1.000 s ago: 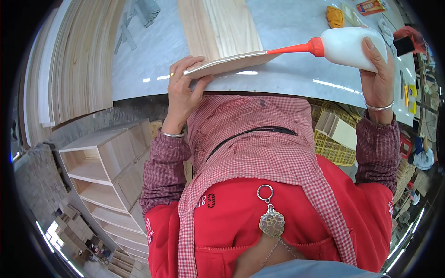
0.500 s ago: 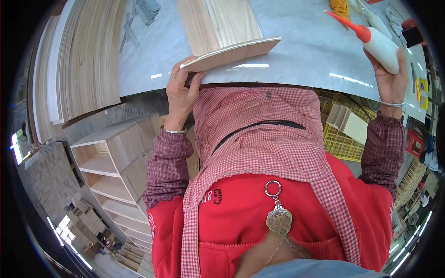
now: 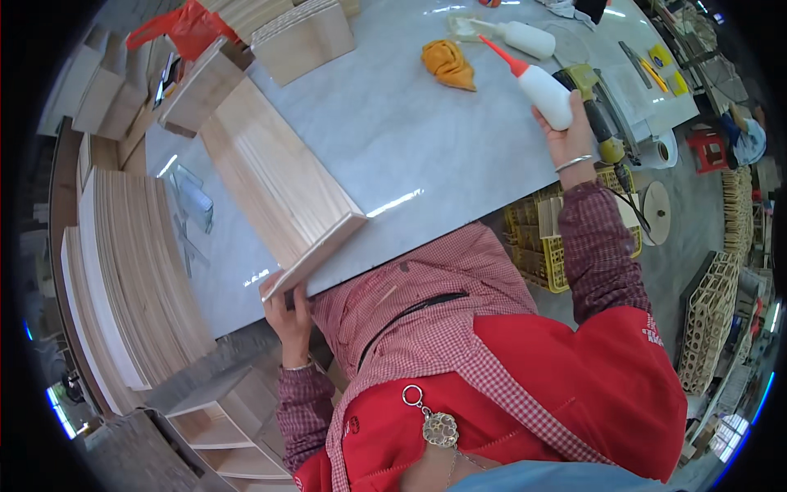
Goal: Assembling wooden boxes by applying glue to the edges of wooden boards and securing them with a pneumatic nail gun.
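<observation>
My left hand (image 3: 288, 326) grips the near corner of a short wooden end board (image 3: 316, 256), fingers on one side and thumb on the other. This end board stands on edge against a long pale wooden board (image 3: 275, 164) lying on the table. At the long board's far end is another upright wooden end piece (image 3: 201, 92). Raised over the right part of the table, my right hand (image 3: 567, 141) is closed around a white squeeze bottle (image 3: 545, 96) with a red pointed nozzle. The bottle's tip points up and left, apart from the boards.
An orange cloth (image 3: 448, 66) and a second white bottle (image 3: 529, 39) lie farther back. A nail gun (image 3: 605, 123) is beside my right hand. Stacked boards (image 3: 135, 271) and grey fastener strips (image 3: 194, 201) are at left. A yellow crate (image 3: 557, 275) sits below the table edge.
The view has swung, so more of the table's far side shows and the boards appear turned and lower left. Both hands keep their holds on the end board and the squeeze bottle.
</observation>
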{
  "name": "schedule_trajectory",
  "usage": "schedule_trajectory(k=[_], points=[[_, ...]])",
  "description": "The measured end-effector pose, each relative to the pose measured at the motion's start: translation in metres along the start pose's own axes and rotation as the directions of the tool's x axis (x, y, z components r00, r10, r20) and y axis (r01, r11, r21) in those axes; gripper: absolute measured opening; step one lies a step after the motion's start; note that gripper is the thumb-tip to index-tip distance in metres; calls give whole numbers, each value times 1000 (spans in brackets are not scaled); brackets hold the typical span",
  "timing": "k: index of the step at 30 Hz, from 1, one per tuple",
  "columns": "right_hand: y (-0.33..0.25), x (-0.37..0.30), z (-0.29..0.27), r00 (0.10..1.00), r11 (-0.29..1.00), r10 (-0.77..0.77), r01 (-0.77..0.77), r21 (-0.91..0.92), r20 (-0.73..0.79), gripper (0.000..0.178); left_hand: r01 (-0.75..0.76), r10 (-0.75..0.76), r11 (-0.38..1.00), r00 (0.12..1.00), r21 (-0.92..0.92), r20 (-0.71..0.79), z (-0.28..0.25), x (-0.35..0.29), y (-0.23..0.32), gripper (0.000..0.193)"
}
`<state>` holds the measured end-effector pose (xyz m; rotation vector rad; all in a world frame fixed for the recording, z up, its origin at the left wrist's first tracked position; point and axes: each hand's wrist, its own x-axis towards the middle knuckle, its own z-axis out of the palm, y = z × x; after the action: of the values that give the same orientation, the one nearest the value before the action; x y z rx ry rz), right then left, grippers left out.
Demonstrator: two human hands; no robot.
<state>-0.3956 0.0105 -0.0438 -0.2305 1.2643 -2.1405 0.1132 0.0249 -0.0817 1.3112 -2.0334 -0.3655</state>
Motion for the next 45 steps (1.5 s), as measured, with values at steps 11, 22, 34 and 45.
schedule_trajectory(k=[11,22,34,45], points=[[43,25,-2,964,643,-258,219,-734,62,52,70,-70,996,998,-48,10,-2,13,6,28],[0,68,-51,874,292,-373,429,-855,311,34,152,99,790,925,595,-368,-199,34,-4,40],[-27,80,-56,908,644,-176,399,-653,381,33,661,-250,533,720,529,-648,-366,12,-82,59],[-30,14,12,955,749,-121,266,-607,270,29,720,-361,399,693,568,-625,-417,2,-129,51]])
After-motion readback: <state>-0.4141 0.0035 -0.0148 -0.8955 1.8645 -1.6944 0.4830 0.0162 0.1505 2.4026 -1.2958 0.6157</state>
